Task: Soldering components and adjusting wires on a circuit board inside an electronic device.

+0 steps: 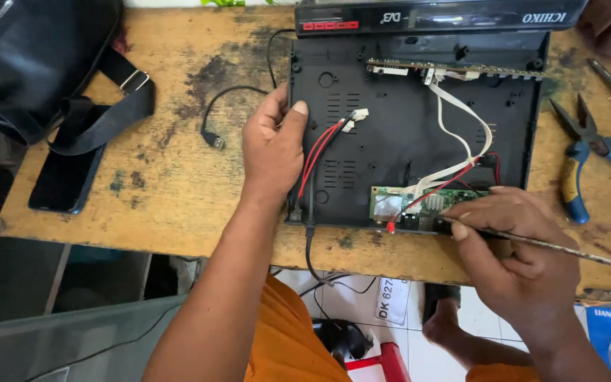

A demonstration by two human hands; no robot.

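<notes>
An opened black plastic receiver case (pixel 404 134) lies flat in the middle of the worn wooden worktop (pixel 164 177), lid off and interior facing up. The left hand (pixel 271 152) rests on the case's left wall, fingers together and curled over the edge, thumb on the inside floor, pressing the case down. The right hand (pixel 514 247) is closed in a pen grip around a thin metal rod tool (pixel 567 249), whose tip sits at the near edge of the case beside the small green circuit board (pixel 419 204).

Red and black wires (pixel 319 152) run from a white connector near the left thumb toward the near wall. White and red wires (pixel 461 134) loop from a long narrow board (pixel 454 71) at the far wall down to the green board, crossing the space in front of the tool tip.

Surrounding items:
- the case's front panel unit (pixel 433 14), at the far edge, touching the case;
- blue-handled pliers (pixel 588 159), right of the case, apart from it;
- a black USB cable (pixel 224 117), left of the case;
- a dark phone (pixel 65 180) and a black bag (pixel 30 64) with strap, far left.
</notes>
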